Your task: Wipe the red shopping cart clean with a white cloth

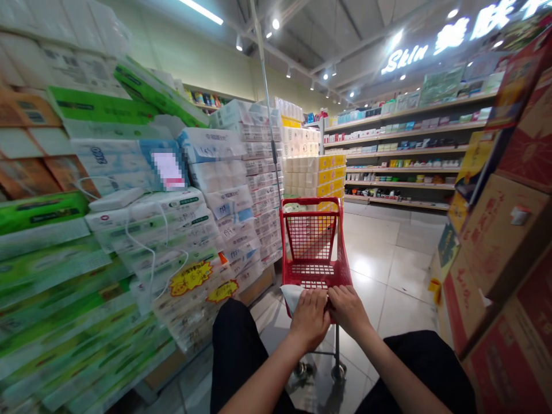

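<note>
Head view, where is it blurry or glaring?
Head view: green packs on the left are smeared by blur; head view: bright glare on the floor right of the red cart; head view: the lit sign looks overexposed.

Person's left hand (pixel 311 315) and right hand (pixel 347 309) sit nearly together from here, backs upward, fingers (pixel 318 295) curled over. The bare left forearm (pixel 269 372) and right forearm (pixel 388 363) converge forward between bent knees (pixel 235 328).
</note>
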The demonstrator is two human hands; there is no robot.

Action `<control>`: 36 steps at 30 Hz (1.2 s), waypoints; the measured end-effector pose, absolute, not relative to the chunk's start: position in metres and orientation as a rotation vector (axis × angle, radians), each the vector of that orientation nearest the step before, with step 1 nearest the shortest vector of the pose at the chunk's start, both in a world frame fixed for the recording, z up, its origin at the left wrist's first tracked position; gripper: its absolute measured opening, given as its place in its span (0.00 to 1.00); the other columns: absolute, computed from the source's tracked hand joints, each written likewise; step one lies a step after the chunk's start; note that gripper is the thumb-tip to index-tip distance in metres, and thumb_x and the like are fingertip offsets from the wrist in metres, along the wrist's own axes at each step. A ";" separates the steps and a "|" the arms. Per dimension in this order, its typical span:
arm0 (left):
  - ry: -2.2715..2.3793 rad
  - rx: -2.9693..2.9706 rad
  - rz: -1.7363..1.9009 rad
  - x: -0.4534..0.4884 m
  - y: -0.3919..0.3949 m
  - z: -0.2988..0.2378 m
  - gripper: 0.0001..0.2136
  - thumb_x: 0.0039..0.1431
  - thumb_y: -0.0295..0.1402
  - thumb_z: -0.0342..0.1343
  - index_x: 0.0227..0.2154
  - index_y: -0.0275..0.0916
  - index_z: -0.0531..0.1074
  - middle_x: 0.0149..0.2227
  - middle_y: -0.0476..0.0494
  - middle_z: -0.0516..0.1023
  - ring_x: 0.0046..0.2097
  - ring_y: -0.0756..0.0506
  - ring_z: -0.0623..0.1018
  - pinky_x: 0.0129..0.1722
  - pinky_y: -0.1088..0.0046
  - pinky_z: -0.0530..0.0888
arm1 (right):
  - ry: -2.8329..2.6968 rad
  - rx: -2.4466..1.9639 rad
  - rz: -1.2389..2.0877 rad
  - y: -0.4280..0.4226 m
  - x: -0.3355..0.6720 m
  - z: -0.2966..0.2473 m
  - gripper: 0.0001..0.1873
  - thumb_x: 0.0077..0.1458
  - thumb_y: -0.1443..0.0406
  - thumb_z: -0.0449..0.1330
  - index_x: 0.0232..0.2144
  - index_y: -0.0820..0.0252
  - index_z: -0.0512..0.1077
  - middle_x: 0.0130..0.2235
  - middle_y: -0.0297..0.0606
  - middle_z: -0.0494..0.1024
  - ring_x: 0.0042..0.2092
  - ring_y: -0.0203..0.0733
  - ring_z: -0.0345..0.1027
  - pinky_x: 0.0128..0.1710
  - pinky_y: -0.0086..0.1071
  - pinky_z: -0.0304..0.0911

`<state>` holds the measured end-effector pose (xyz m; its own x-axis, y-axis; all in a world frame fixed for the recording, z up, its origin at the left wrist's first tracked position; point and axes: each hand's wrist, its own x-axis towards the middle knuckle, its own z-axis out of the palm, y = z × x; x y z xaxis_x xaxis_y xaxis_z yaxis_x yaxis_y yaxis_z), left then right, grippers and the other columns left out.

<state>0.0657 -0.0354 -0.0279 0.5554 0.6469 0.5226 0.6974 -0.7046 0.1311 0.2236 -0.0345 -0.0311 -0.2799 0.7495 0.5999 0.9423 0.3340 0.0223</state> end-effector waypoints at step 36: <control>-1.233 -2.758 -1.689 0.031 -0.035 -0.001 0.19 0.67 0.31 0.38 0.59 0.42 0.54 0.61 0.38 0.60 0.62 0.43 0.62 0.60 0.57 0.64 | -2.237 -1.374 -0.289 -0.043 0.185 0.008 0.17 0.59 0.60 0.54 0.50 0.57 0.67 0.48 0.42 0.72 0.49 0.47 0.63 0.49 0.40 0.55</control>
